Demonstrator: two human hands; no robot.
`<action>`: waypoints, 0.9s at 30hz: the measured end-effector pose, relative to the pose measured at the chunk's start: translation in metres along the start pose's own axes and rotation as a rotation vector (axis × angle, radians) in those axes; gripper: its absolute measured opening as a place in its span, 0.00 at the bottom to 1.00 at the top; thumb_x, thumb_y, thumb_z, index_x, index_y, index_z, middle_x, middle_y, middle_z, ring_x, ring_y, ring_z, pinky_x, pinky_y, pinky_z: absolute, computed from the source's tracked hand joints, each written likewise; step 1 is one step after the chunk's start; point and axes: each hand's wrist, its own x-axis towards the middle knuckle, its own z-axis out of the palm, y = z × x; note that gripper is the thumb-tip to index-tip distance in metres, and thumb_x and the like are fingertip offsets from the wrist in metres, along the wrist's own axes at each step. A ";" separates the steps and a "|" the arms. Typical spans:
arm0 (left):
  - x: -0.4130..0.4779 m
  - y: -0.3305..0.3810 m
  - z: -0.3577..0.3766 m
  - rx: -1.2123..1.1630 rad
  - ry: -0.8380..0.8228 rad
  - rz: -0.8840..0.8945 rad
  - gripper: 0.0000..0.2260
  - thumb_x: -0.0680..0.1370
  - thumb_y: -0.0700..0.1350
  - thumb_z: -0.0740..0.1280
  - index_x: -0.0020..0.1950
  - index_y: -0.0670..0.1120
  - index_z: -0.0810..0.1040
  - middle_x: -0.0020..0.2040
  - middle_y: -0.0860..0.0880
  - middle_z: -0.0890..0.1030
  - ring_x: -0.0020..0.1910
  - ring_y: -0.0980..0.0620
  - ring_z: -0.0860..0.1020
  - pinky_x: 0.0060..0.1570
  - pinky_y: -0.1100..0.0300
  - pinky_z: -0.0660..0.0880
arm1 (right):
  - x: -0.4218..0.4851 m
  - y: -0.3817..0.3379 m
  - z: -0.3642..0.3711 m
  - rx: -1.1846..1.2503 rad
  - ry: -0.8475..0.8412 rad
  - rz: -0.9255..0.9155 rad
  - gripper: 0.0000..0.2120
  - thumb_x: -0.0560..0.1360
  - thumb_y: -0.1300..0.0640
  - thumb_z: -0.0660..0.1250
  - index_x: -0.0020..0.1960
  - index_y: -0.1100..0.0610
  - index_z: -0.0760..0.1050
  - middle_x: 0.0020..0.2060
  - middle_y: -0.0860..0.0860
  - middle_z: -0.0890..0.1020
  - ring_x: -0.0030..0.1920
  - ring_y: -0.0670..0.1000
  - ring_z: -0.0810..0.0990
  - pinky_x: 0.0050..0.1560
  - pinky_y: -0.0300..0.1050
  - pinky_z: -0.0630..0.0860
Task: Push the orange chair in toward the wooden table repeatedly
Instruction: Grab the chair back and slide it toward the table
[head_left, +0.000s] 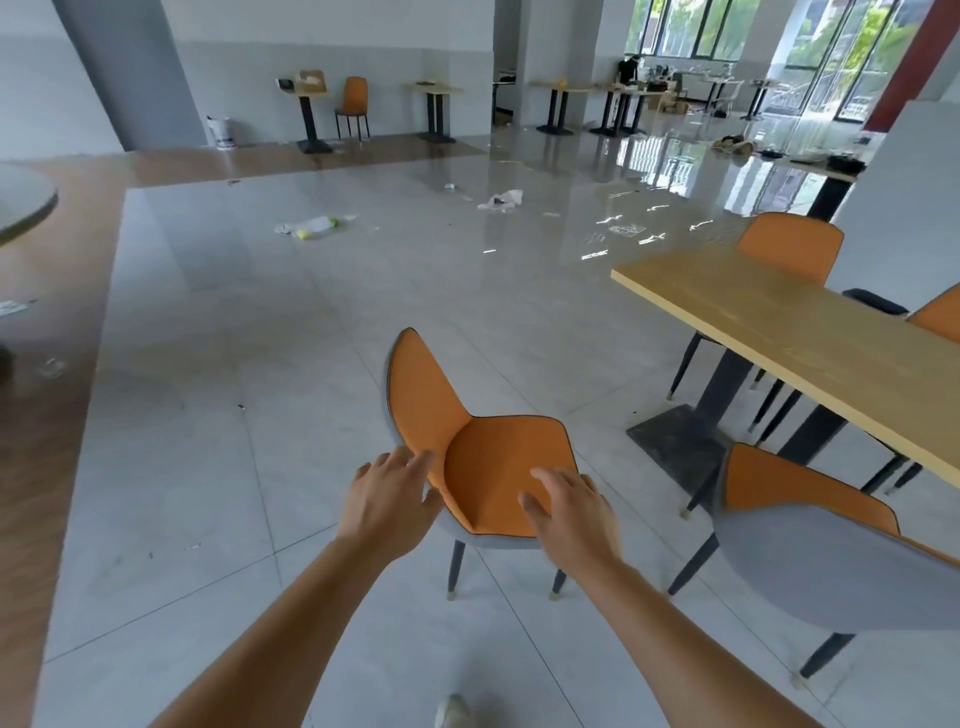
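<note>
An orange chair (493, 462) with a grey shell and dark legs stands on the tiled floor, apart from the wooden table (810, 332) at the right. Its backrest rises at the left of the seat. My left hand (389, 499) lies at the lower edge of the backrest with fingers extended. My right hand (571, 512) rests on the near right part of the seat, fingers spread and slightly bent. Neither hand visibly wraps the chair.
A second orange and grey chair (810, 530) stands near right, tucked by the table's black base (675, 441). More orange chairs (792, 247) sit on the table's far side. Litter (314, 226) lies on the floor ahead. A round table edge (26, 208) shows at the left.
</note>
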 end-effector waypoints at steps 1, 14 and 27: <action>0.010 -0.006 0.001 0.006 -0.001 0.004 0.18 0.81 0.53 0.61 0.70 0.52 0.71 0.61 0.50 0.78 0.58 0.49 0.76 0.61 0.52 0.72 | 0.011 -0.003 0.008 0.005 -0.001 0.001 0.21 0.80 0.40 0.59 0.69 0.49 0.72 0.62 0.45 0.78 0.60 0.47 0.75 0.52 0.43 0.75; 0.153 -0.074 0.013 0.006 -0.064 0.105 0.14 0.81 0.50 0.60 0.66 0.50 0.72 0.60 0.51 0.77 0.57 0.51 0.74 0.59 0.57 0.70 | 0.154 -0.018 0.069 0.018 -0.008 0.135 0.21 0.80 0.39 0.59 0.69 0.48 0.72 0.64 0.44 0.78 0.62 0.47 0.76 0.56 0.47 0.78; 0.259 -0.160 0.008 -0.016 -0.199 0.372 0.17 0.81 0.51 0.58 0.69 0.51 0.70 0.62 0.51 0.75 0.60 0.50 0.72 0.63 0.55 0.69 | 0.190 -0.082 0.119 -0.045 0.052 0.409 0.22 0.80 0.38 0.56 0.69 0.47 0.72 0.63 0.44 0.78 0.62 0.48 0.75 0.57 0.48 0.77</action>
